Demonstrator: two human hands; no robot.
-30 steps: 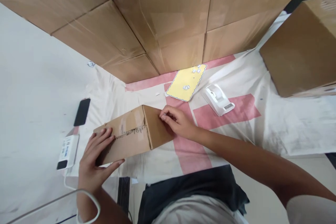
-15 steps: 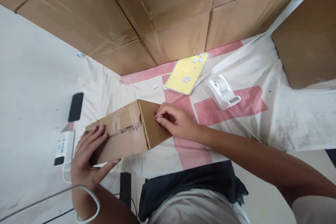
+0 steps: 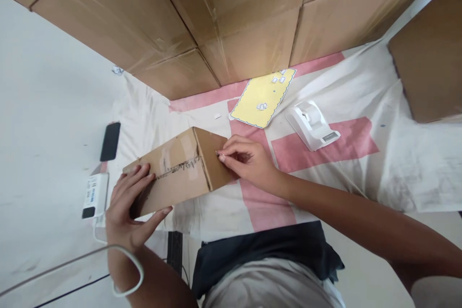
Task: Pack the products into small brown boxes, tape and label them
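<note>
Fingertips of the right hand [image 3: 254,161], thumb and index, are pinched together on 1 tiny pale bit [image 3: 217,154], too small to identify, against the right end of the small cardboard box [image 3: 178,185]. Its other fingers curl behind. At the box's left end, the left hand [image 3: 124,207] is open: 4 fingers lie on the top face, the thumb set well apart along the lower edge. This 1 small box sits tilted in the frame, just left of centre, with dark ragged marks along its taped seam; whether they are writing cannot be told.

Above the right hand, 1 yellow sheet [image 3: 249,98] with a scalloped border carries 3 small white pieces near its upper right edge and 1 overlapping white cluster lower down. Another 1 white scrap [image 3: 217,116] lies on the cloth [image 3: 335,175] left of the sheet. Right of centre stands 1 white tape dispenser [image 3: 317,139]; its grey label is too small to read.

At left are 1 dark phone-like slab [image 3: 110,142] and, below it, 1 white power strip [image 3: 96,190] with illegible blue print. Stacked cartons [image 3: 252,24] fill the top, and 1 more large carton [image 3: 433,57] stands at upper right.
</note>
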